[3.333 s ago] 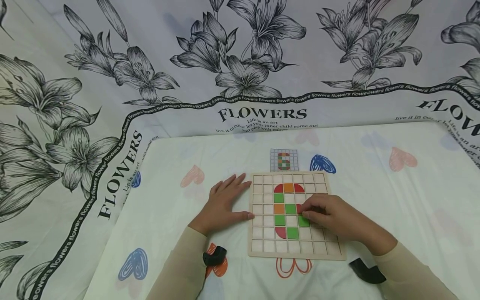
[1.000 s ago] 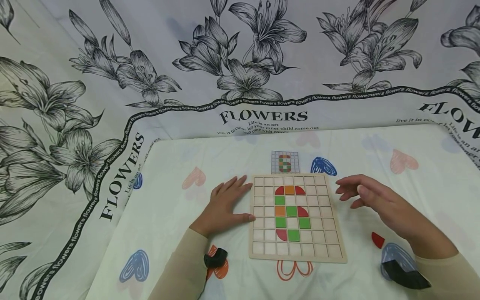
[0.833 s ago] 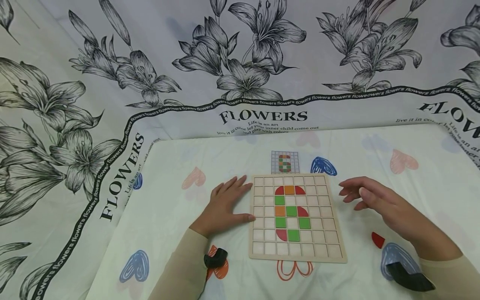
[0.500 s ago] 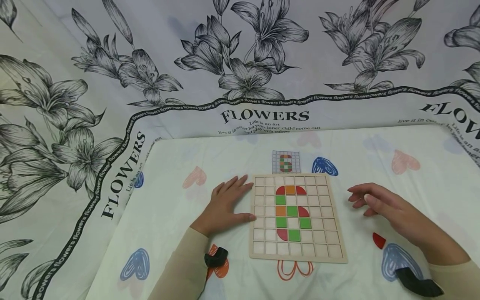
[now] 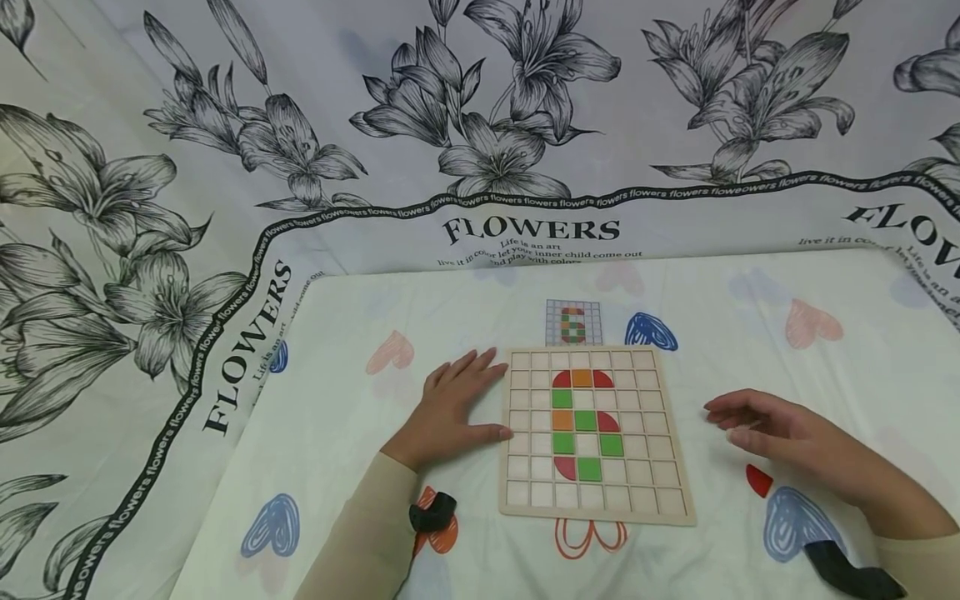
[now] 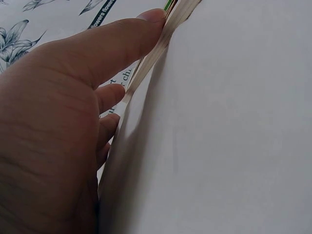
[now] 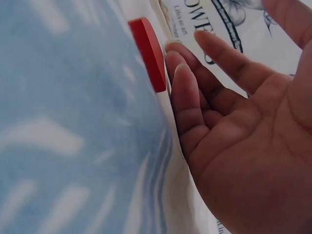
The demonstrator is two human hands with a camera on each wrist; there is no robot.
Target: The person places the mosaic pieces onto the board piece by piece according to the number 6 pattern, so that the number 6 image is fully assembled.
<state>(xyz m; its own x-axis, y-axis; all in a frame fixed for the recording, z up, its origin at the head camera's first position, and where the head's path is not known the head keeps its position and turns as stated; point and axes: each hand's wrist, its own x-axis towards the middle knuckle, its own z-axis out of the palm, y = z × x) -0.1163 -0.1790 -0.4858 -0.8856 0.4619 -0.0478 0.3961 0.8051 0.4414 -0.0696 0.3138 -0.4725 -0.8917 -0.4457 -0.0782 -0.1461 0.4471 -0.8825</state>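
Observation:
A square wooden grid board lies on the covered table, with red quarter-round, orange square and green square tiles set in its middle columns. My left hand rests flat at the board's left side, fingers spread. In the left wrist view its thumb touches the board's edge. To the right of the board, my right hand hovers with relaxed fingers and holds nothing. One loose red quarter-round tile lies on the cloth just below that hand; the right wrist view shows the red tile close to the fingertips, apart from them.
Behind the board lies a small pattern card with a gridded red, orange and green figure. A white cloth with printed hearts covers the table. A flower-printed fabric rises at the back and left.
My right hand has let go of a red quarter-round tile on the board and moved right, then lower toward the loose red tile. The left hand has stayed in place.

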